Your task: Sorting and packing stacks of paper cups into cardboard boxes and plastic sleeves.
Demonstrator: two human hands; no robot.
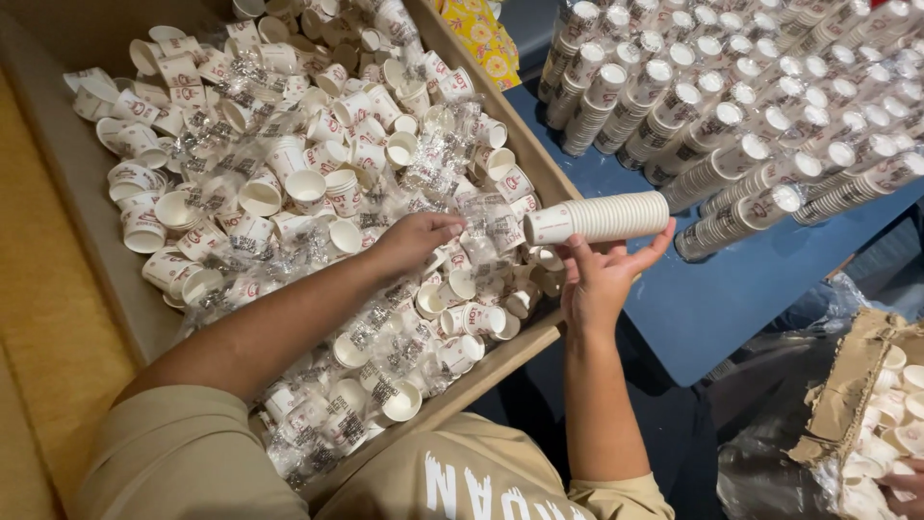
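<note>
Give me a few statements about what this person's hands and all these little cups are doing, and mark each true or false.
1. The right hand holds a nested stack of cups lying sideways. True.
2. The left hand is resting on the blue table. False: it reaches into the cardboard box of loose cups.
3. Rows of stacked cups lie on the blue table. True.
4. The cardboard box holds only neat stacks. False: its cups lie loose, mixed with clear wrappers.

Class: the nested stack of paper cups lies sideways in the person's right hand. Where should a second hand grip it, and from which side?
Grip the stack of cups around its ribbed middle, coming from above: it lies horizontal, and the right hand already supports it from below.
</note>
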